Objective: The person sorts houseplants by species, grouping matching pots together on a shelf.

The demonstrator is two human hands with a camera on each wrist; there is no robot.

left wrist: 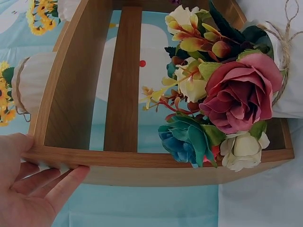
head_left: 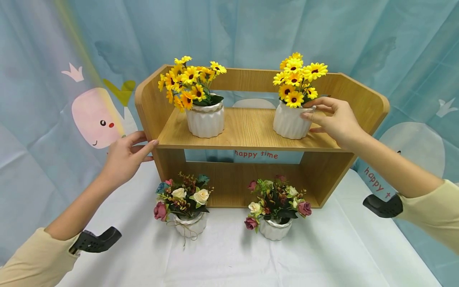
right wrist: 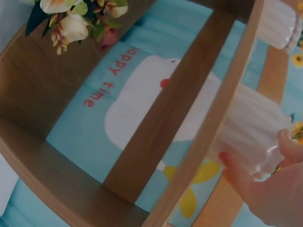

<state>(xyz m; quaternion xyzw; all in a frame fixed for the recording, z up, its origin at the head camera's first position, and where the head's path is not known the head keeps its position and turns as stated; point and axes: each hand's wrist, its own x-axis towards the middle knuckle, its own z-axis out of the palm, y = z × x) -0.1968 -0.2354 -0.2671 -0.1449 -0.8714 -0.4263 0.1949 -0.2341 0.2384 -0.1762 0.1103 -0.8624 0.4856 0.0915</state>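
Note:
A two-tier wooden shelf (head_left: 251, 127) stands on a white cloth. My left hand (head_left: 125, 159) grips its left side panel at the middle board, thumb at the front edge, fingers along the outer face. On the upper board, my right hand (head_left: 335, 119) holds the right side of a white ribbed flowerpot (head_left: 288, 121) with yellow sunflowers (head_left: 295, 79). In the right wrist view, thumb and a finger lie against that pot (right wrist: 251, 127); other fingers are hidden. A second white pot (head_left: 206, 121) of yellow sunflowers stands at the upper left.
Two white pots of mixed roses stand in front of the lower tier, one at left (head_left: 190, 225) with a twine bow, one at right (head_left: 275, 229). A light blue printed curtain (head_left: 251, 32) hangs behind the shelf. White cloth (head_left: 229, 263) covers the table.

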